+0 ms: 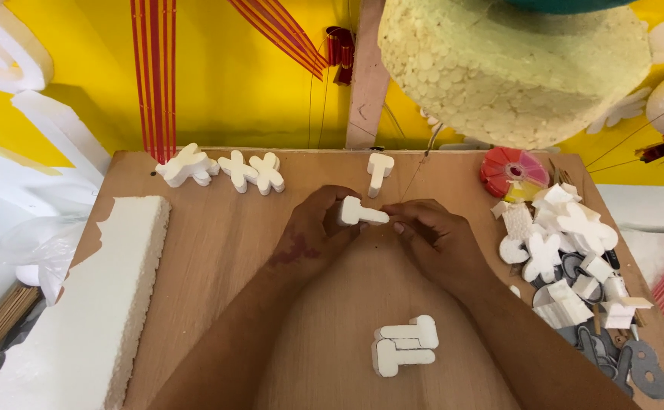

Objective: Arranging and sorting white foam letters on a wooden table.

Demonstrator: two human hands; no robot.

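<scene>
— Forearms fill the bottom of the head view, and between them two cut T-shaped foam pieces (405, 345) lie stacked on the wooden board (218, 243). What's in the hands?

— Another white foam T (361, 212), held over the middle of the board. The left hand (313, 231) pinches its thick end; the right hand (432, 235) has its fingertips closed at the thin end, though whether they grip the foam or something fine beside it, I can't tell.

— How would it handle?

— Very light, I'd judge, stiff but crumbly; the narrow stem could snap, so the broad head is the safer hold.

— And around it?

— One upright foam T (380, 171) stands just beyond, X-shaped cutouts (252, 171) at the far left, a long foam slab (93, 304) along the left edge, a heap of offcuts (556, 228) on the right, beside a round red and pink disc (512, 171). No labels show.
</scene>
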